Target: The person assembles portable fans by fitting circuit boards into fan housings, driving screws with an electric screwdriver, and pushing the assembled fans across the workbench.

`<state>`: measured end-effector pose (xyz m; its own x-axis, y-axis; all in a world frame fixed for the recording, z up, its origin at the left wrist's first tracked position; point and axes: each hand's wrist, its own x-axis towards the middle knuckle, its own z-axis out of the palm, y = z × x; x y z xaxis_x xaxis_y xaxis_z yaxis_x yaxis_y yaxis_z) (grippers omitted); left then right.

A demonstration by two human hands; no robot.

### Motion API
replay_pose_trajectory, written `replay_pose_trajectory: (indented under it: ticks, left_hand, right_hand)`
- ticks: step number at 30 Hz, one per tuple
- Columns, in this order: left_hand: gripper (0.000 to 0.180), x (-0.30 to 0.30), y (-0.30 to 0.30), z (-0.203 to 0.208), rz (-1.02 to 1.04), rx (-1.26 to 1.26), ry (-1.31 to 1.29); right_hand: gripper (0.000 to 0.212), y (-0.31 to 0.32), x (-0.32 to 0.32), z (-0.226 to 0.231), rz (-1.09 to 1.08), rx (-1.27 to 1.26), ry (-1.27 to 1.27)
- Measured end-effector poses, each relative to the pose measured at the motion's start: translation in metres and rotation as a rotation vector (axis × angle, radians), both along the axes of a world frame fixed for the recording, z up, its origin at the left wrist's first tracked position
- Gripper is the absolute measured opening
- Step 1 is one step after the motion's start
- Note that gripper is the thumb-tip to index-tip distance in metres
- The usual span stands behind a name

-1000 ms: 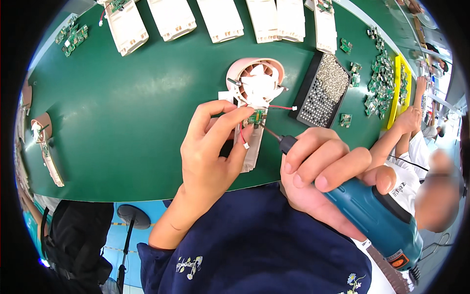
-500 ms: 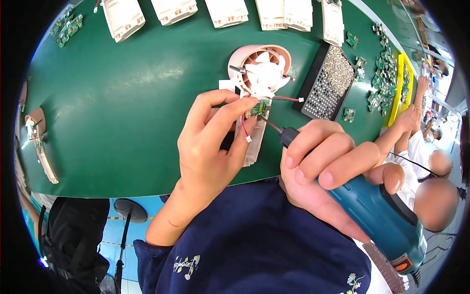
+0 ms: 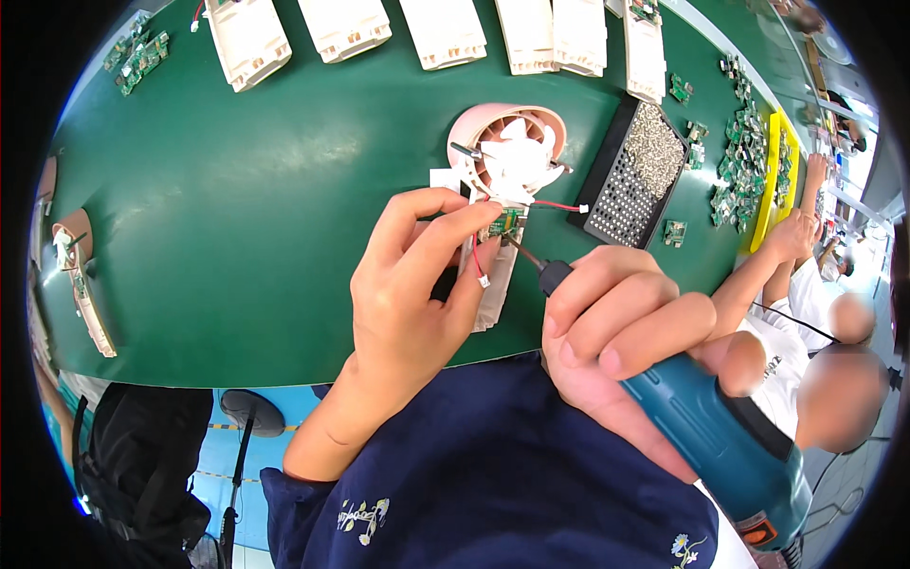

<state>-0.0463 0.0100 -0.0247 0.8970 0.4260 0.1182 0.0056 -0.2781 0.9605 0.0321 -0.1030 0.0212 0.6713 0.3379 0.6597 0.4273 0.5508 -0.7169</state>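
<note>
On the green table lies a small fan (image 3: 519, 156) with white blades, a pinkish round housing and an open pale handle shell (image 3: 495, 296). A green circuit board (image 3: 506, 223) sits in the shell, and red-and-black wires with white plugs hang out on both sides. My left hand (image 3: 408, 270) is closed on the fan's handle, thumb and forefinger at the board. In my right hand (image 3: 621, 327) is a teal electric screwdriver (image 3: 716, 431), tilted, its bit (image 3: 524, 251) reaching the board's lower right edge. Whether a screw sits under the tip is too small to tell.
Right of the fan stands a black screw tray (image 3: 633, 166) full of small screws. Beyond it lie many circuit boards (image 3: 744, 156) and a yellow bin (image 3: 777, 180). Pale shells (image 3: 441, 33) line the far side; another fan (image 3: 81, 275) lies left. Co-workers sit at the right.
The view has shifted slightly, so the table things appear a little lower. Both hands keep their hold, and the screwdriver bit stays at the board.
</note>
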Motion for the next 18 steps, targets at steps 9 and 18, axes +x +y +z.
replay_pose_trajectory:
  ticks: [9, 18]
  left_hand:
    - [0.032, 0.002, -0.001, 0.006, -0.018, -0.028, -0.003]
    - [0.026, -0.006, 0.008, 0.020, -0.058, -0.528, 0.206]
  right_hand:
    - [0.060, -0.001, -0.006, 0.012, -0.183, 0.165, 0.028]
    - [0.074, -0.034, 0.010, 0.004, -0.033, 0.330, 0.324]
